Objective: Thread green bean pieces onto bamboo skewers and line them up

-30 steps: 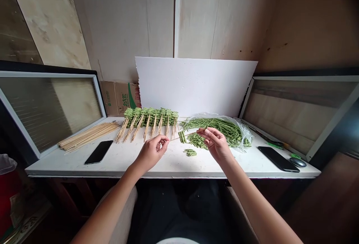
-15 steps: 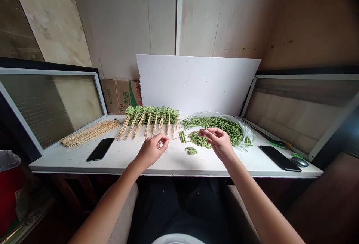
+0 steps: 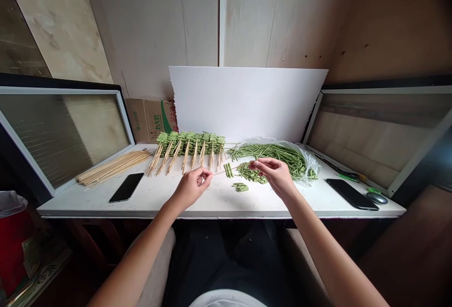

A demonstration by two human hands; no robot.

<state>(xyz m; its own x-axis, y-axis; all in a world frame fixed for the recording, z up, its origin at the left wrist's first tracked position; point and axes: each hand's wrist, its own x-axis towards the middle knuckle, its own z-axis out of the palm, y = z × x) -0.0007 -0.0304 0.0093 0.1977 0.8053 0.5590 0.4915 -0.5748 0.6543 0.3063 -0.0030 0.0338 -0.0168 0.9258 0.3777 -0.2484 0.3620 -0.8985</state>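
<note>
Pinched in my left hand (image 3: 192,187) is a thin wooden skewer (image 3: 219,172) that slants up to the right. A few short green bean pieces (image 3: 229,170) sit side by side across it. My right hand (image 3: 277,177) has thumb and fingers closed on another green bean piece (image 3: 256,159) near the skewer's far end; whether the tip has pierced it is hidden. Below the hands lie a heap of cut bean pieces (image 3: 248,173) and a smaller cluster of pieces (image 3: 240,187). Filled bean skewers (image 3: 190,141) are stacked behind my left hand, sticks pointing forward.
Bare skewers (image 3: 115,165) lie at left beside a black phone (image 3: 127,188). Long uncut beans (image 3: 273,152) rest in a clear plastic bag (image 3: 310,163) at right. Another phone (image 3: 351,194) lies near the right edge. A white board (image 3: 247,102) stands behind.
The view has shifted slightly. Both hands stay almost in place, the right one still at the skewer's far end with the bean piece.
</note>
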